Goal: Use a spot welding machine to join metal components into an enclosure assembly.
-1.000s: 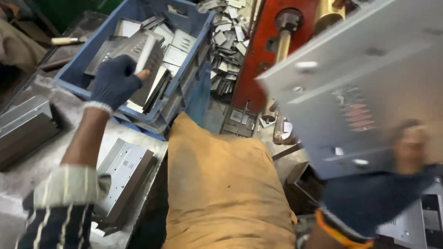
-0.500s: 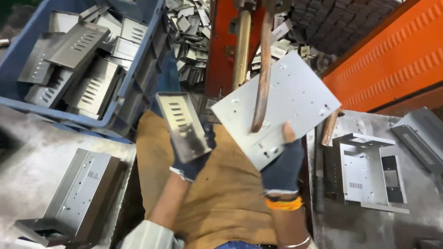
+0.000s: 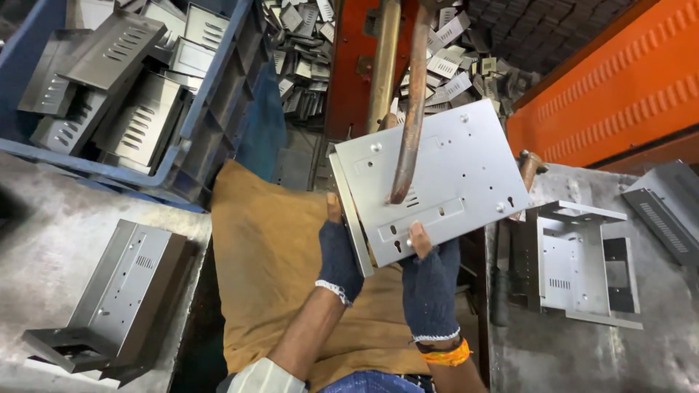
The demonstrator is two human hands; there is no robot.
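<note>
Panel: grey sheet-metal panel (image 3: 444,178) with small holes and slots is sitting at centre, tilted, gripped along its near edge by both gloved hands, with a narrow folded flange running down its left side.
Far left: blue plastic crate (image 3: 218,87) is resting at the far left, holding a heap of louvred grey metal covers (image 3: 138,116).
Near left: grey, scuffed steel bench top (image 3: 44,247) is carrying a stack of bent metal brackets (image 3: 116,298) lying flat near its near edge.
Lap: tan cloth apron (image 3: 269,269) is spreading across the gap between the two benches, under the arms.
Left hand: left hand (image 3: 339,255) in a dark fingerless knit glove is closing around the panel's left flange, thumb up along the edge.
Electrodes: two copper-coloured rods (image 3: 408,102) are coming down from the far side, the curved one touching the panel face near its middle; behind them an orange-red machine column (image 3: 349,80) is standing.
Right hand: right hand (image 3: 431,280) in a matching glove is pinching the panel's near edge, thumb pressing on top; an orange band is circling the wrist.
Far floor: loose pile of small metal offcuts (image 3: 451,65) is lying beyond the machine.
Right: second grey bench (image 3: 582,356) is holding a folded metal chassis (image 3: 575,262); an orange ribbed wall (image 3: 626,87) is rising behind.
</note>
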